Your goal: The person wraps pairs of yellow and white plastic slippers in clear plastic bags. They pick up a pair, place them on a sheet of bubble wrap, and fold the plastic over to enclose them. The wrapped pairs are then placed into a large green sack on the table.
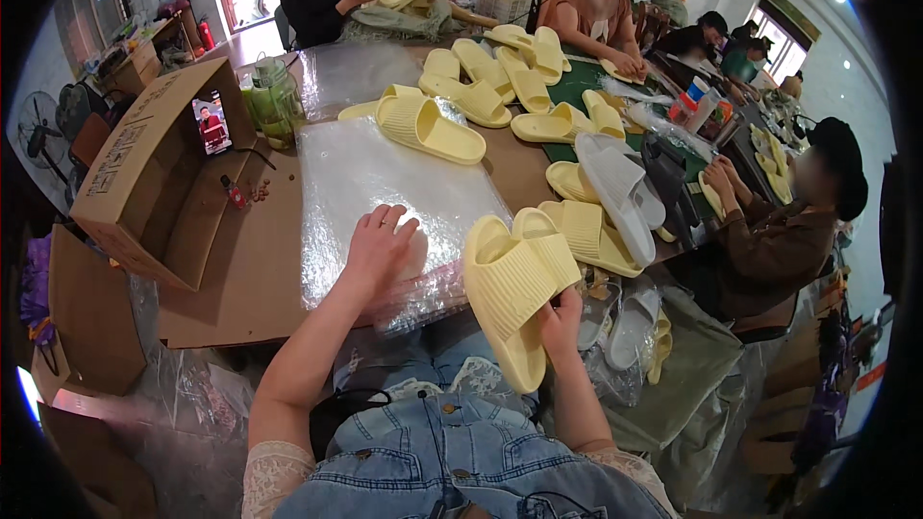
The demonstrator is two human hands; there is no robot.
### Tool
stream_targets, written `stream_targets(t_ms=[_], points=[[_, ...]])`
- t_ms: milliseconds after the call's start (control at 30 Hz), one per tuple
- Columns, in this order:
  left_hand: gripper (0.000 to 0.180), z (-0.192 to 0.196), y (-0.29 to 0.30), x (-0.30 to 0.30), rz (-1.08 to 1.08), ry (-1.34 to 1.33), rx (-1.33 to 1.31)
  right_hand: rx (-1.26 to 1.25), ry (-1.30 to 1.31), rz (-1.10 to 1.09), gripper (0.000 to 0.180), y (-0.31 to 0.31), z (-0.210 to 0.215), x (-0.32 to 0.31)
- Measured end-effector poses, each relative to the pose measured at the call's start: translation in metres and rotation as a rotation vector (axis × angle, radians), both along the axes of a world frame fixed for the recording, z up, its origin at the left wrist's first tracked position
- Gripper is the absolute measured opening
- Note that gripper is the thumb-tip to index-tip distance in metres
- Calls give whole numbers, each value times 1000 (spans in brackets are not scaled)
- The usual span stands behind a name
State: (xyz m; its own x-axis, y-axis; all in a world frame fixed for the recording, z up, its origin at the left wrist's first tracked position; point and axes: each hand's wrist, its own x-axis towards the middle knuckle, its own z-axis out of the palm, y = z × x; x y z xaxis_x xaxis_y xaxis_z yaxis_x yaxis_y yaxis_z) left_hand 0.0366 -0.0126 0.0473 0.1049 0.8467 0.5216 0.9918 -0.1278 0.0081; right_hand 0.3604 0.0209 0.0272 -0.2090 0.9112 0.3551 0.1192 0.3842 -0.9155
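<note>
While the right hand (561, 323) grips yellow slippers (516, 281), bags (385, 183) lie flat.

Long brown work table (245, 259), pretty crowded. A stack of clear plastic bags (380, 187) lies flat on it near the front edge, with a second sheet (356, 72) further back. Loose pale yellow slippers (481, 86) are scattered across the middle and far end. An open cardboard box (144, 173) lies on its side at the left, with a green-tinted jar (274, 96) just behind it.
</note>
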Motion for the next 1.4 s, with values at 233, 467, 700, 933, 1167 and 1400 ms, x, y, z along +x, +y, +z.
stream_targets(t_ms=[233, 467, 700, 933, 1167, 1400], points=[[19, 1, 0, 4, 91, -29, -3, 23, -90, -12, 26, -13, 25, -8], [9, 36, -11, 9, 2, -428, 42, 195, -589, 260, 29, -25, 58, -25], [12, 67, -29, 23, -154, -459, -106, 263, -773, 350, 32, -18, 76, -48], [12, 73, -35, 46, -190, -385, -61, 196, -698, 366, 33, -4, 61, -94], [17, 93, -62, 68, -299, -435, -54, 410, -553, 446, 30, 24, 31, -126], [24, 91, -80, 73, -626, -544, -85, 305, -566, 95, 45, 24, 58, -164]])
